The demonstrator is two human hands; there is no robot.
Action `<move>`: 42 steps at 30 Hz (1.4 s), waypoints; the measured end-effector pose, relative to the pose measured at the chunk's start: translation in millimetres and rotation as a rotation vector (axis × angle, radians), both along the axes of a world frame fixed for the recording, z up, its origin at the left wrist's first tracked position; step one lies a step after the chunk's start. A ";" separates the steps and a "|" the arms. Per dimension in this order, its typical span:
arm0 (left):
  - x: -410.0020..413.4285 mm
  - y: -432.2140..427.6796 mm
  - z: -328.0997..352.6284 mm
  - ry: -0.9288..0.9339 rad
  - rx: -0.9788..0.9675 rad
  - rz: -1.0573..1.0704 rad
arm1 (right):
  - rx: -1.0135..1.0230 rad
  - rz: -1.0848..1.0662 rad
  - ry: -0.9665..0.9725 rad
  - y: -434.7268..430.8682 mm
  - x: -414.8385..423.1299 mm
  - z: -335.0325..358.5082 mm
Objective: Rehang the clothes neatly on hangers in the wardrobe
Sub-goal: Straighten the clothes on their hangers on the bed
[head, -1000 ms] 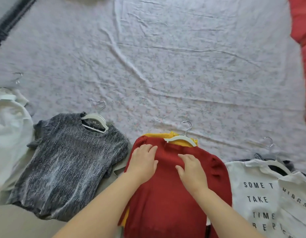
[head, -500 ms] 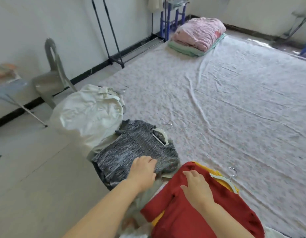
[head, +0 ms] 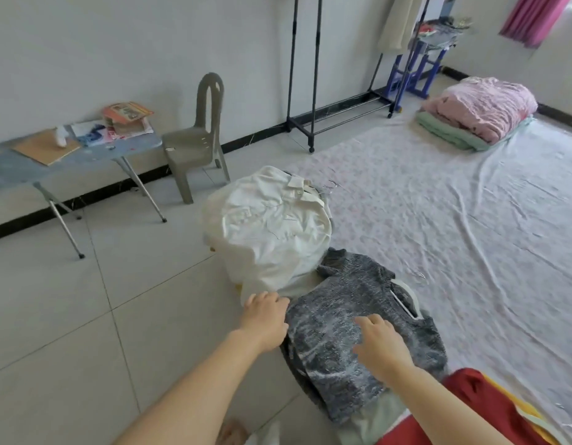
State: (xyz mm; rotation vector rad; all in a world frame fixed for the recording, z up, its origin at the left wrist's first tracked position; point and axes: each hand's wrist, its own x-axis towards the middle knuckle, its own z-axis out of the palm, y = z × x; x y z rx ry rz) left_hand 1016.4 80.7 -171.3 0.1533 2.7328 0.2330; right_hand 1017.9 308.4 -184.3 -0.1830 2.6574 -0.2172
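Likely pickup step: grey knit sweater (head: 349, 293) lies on the floor sheet (head: 471, 220) edge.
Over it the right hand (head: 379, 343) is spread open; the left hand (head: 265, 311) grip at its hem cannot be told. The white hanger (head: 406, 300) should be grasped next.

Grey sweater (head: 352, 332) on white hanger (head: 405, 298) lies flat beside white shirt (head: 268, 232).

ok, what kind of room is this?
Probably a bedroom in a home: a sheet spread on the floor with folded quilts at its far end, a black garment rack by the wall, and a grey sweater on a hanger.
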 end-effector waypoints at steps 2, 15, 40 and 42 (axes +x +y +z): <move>-15.0 -40.8 4.5 0.006 -0.005 -0.004 | -0.001 0.000 -0.011 -38.3 -15.4 1.8; -140.0 -177.5 5.9 -0.008 -0.027 -0.044 | -0.045 -0.010 0.011 -186.2 -140.2 0.5; -520.5 -204.4 -29.9 -0.116 -0.012 -0.618 | -0.038 -0.559 -0.077 -237.5 -412.2 -31.5; -550.8 -201.0 -39.4 -0.107 -0.002 -0.663 | -0.021 -0.610 -0.076 -237.5 -432.8 -38.8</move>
